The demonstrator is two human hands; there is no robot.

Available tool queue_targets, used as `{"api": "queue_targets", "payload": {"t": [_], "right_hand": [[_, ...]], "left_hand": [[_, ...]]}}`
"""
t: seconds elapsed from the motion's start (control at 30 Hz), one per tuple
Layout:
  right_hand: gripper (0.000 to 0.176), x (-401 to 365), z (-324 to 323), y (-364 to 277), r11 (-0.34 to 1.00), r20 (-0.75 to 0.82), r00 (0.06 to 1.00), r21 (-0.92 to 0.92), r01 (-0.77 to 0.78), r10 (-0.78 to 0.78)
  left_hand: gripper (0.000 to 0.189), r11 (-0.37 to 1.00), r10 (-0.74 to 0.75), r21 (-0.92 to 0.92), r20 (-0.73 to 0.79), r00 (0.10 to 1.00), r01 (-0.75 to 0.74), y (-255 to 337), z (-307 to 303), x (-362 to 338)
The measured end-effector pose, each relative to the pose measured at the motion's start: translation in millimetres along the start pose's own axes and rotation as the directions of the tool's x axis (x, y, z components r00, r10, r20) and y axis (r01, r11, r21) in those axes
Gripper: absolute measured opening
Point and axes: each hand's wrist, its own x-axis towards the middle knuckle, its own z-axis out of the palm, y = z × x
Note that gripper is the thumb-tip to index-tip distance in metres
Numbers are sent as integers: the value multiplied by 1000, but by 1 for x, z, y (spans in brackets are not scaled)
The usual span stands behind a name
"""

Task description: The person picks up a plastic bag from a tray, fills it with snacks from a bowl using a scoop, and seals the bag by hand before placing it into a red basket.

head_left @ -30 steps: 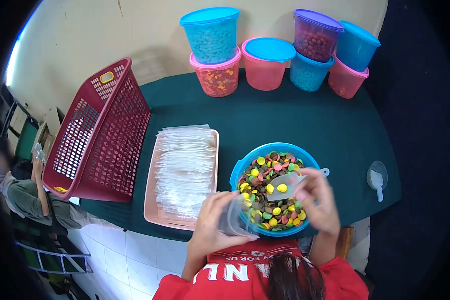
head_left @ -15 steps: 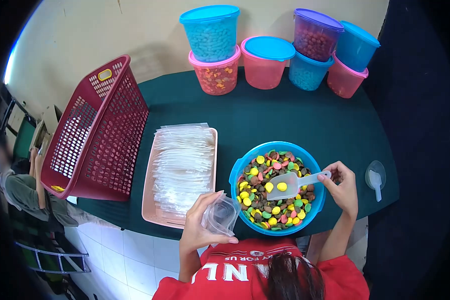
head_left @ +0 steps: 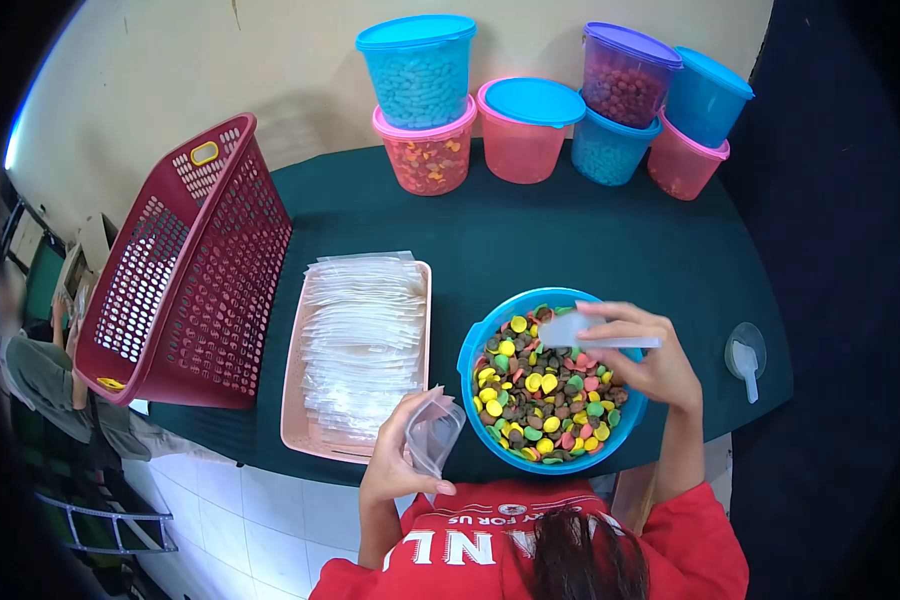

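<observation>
My left hand grips a clear plastic pouch beside the blue tub; the pouch's mouth is spread wide. Small round candies in yellow, green, pink and brown fill the tub. Above its far right part, my right hand has its fingers closed on a whitish translucent scoop. The scoop's handle points right, and its bowl looks blurred over the candies.
Left of the tub, a pink tray holds a stack of clear pouches. A tall maroon basket stands farther left. Stacked lidded containers line the back. At right lies a small clear cup with a spoon. Another person is at far left.
My right hand has shifted its grip and moved up and slightly left with the scoop. Two yellow candies no longer show in its bowl. My left hand still holds the pouch.
</observation>
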Motion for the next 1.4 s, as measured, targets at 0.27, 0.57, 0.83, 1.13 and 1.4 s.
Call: {"api": "queue_targets", "payload": {"t": [0.27, 0.57, 0.83, 1.13, 1.4], "right_hand": [[26, 35, 15, 47, 961, 91, 957, 31, 274, -276], [18, 54, 11, 56, 948, 302, 925, 281, 146, -232], [18, 68, 9, 33, 903, 346, 878, 388, 185, -329], [12, 77, 26, 39, 831, 444, 809, 548, 96, -386], [8, 75, 43, 23, 775, 528, 730, 632, 5, -435]], "left_hand": [[111, 890, -171, -413, 91, 981, 193, -36, -9, 2], [110, 836, -152, -485, 243, 958, 255, -41, -4, 4], [105, 774, -137, -610, 101, 986, 170, -41, -6, 21], [107, 730, -81, -668, 126, 989, 145, -47, -18, 29], [108, 753, -134, -651, -4, 991, 99, -38, -6, 29]]}}
